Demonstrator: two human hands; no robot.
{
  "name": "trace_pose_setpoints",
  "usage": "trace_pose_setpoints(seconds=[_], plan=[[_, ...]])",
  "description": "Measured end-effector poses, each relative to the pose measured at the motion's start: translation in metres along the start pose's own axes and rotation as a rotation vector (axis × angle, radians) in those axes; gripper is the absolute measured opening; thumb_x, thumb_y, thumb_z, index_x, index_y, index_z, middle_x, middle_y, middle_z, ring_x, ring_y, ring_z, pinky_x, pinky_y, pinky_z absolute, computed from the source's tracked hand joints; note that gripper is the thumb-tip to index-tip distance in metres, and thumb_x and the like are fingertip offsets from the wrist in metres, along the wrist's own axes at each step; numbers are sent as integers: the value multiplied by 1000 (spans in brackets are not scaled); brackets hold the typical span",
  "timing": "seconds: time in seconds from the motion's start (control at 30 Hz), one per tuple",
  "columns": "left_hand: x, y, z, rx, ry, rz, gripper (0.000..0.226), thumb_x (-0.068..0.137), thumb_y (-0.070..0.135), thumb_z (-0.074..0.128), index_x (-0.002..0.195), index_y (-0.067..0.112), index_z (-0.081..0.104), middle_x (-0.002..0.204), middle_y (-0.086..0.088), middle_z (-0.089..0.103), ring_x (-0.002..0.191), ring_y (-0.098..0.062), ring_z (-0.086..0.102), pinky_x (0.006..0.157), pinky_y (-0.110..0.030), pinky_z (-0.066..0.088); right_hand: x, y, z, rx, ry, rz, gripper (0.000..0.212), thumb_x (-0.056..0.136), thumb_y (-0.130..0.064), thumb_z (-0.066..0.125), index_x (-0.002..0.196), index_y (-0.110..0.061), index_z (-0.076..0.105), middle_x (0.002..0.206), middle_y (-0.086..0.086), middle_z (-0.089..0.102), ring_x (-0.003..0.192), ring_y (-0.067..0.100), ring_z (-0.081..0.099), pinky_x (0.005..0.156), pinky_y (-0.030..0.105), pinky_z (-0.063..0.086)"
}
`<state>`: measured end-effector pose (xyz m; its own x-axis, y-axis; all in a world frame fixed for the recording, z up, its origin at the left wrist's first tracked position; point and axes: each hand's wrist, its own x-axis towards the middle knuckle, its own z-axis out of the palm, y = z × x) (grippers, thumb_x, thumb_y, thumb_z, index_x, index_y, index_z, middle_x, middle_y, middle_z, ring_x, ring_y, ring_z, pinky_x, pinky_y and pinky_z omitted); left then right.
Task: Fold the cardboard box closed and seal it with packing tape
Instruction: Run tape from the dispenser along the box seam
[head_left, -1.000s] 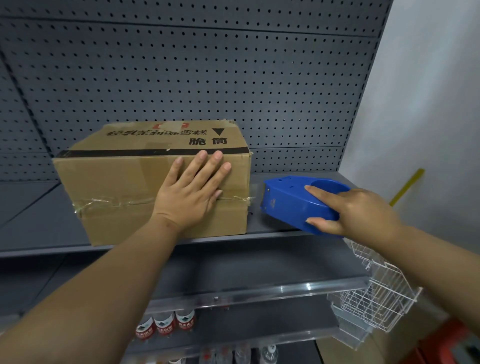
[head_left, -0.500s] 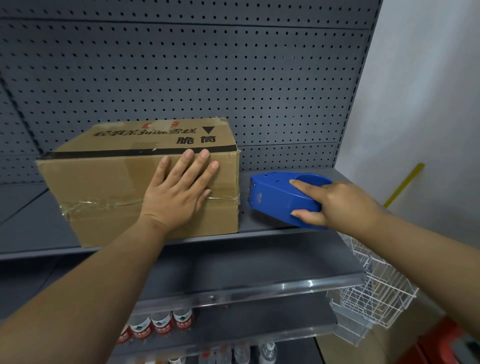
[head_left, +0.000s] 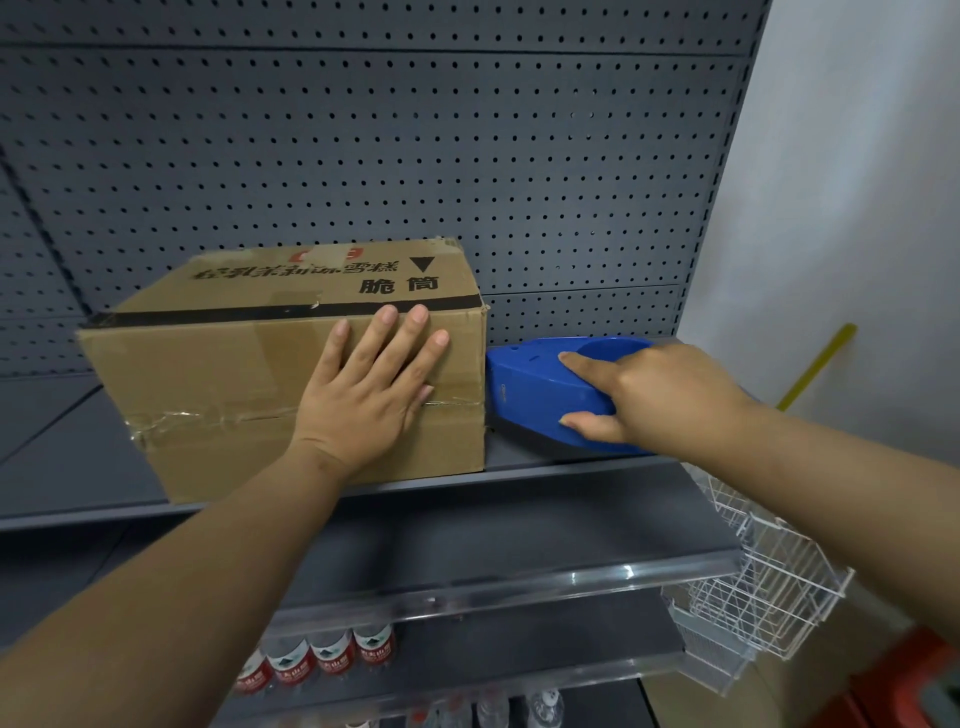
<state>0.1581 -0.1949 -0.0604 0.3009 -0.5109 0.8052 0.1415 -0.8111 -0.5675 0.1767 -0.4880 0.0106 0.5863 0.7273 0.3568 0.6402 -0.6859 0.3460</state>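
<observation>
Box: a closed cardboard box (head_left: 249, 395) is being kept on a grey shelf (head_left: 582, 462), before a pegboard back panel (head_left: 415, 156); clear tape (head_left: 208, 418) is seen wrinkled along its front face.
Left hand: the left hand (head_left: 363, 400) is being pressed flat against the box front, fingers straight and spread, nothing gripped.
Right hand: the right hand (head_left: 654, 400) is being closed around a blue tape dispenser (head_left: 540, 384), forefinger on top, thumb underneath.
Dispenser: its nose is being held right at the box's right edge; actual contact cannot be made out, and its rear is being hidden by the hand.
Below: bottles (head_left: 311, 660) are being partly cut off by a lower shelf; a white wire basket (head_left: 753, 587) is being seen at right.
</observation>
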Motion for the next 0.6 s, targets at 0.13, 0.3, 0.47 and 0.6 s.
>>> trace_pose_setpoints(seconds=[0.13, 0.3, 0.47, 0.6], plan=[[0, 1, 0, -7, -11, -7, 59, 95, 41, 39, 148, 20, 23, 158, -5, -1, 145, -23, -1, 116, -44, -1, 2, -3, -5, -104, 60, -41, 65, 79, -58, 54, 130, -18, 55, 61, 7, 66, 52, 26, 59, 42, 20, 21], [-1, 1, 0, -14, -15, -5, 58, 96, 40, 38, 148, 20, 23, 158, -5, -1, 146, -24, 0, 116, -44, 1, -2, -6, 13, -9, 115, -11, 59, 57, -54, 74, 96, -10, 75, 29, 1, 44, 22, 19, 40, 35, 16, 24], [0, 0, 0, -28, -16, 2, 58, 96, 41, 39, 148, 21, 24, 158, -5, 0, 145, -24, 0, 115, -44, 3, -1, -7, 15, -4, 167, 9, 57, 71, -58, 54, 95, -12, 75, 31, 1, 46, 23, 20, 42, 36, 15, 26], [-1, 0, 0, -31, -14, -3, 57, 96, 40, 38, 148, 21, 23, 158, -5, 0, 145, -23, -1, 115, -44, 1, -2, -9, 17, 12, 185, -6, 61, 72, -57, 41, 95, -12, 75, 31, 0, 46, 23, 20, 42, 35, 15, 27]])
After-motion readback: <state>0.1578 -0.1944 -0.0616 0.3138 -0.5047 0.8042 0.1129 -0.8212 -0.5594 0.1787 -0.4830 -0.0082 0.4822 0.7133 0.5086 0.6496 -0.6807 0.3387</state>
